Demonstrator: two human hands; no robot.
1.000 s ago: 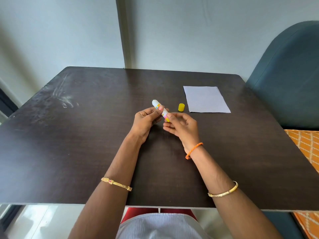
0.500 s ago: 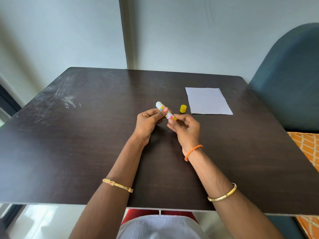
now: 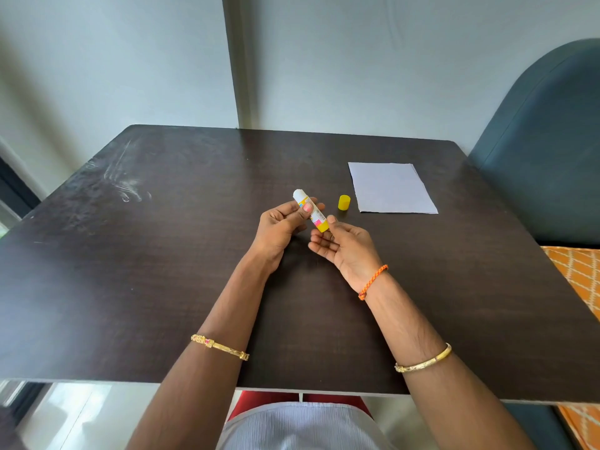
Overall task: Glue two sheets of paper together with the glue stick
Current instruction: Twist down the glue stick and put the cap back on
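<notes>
Setting. A dark brown wood-grain table [image 3: 130, 254] with rounded far corners stands against a pale grey-white wall [image 3: 357, 60]; whitish scuff marks [image 3: 126, 186] streak its far-left surface. A vertical wall post [image 3: 235, 60] rises behind the table's far edge. At right, a dark teal upholstered chair back [image 3: 545, 151] curves upward, with orange lattice-patterned fabric [image 3: 581, 274] beside it. Daylight reflects off the pale floor [image 3: 74, 414] at lower left.
</notes>
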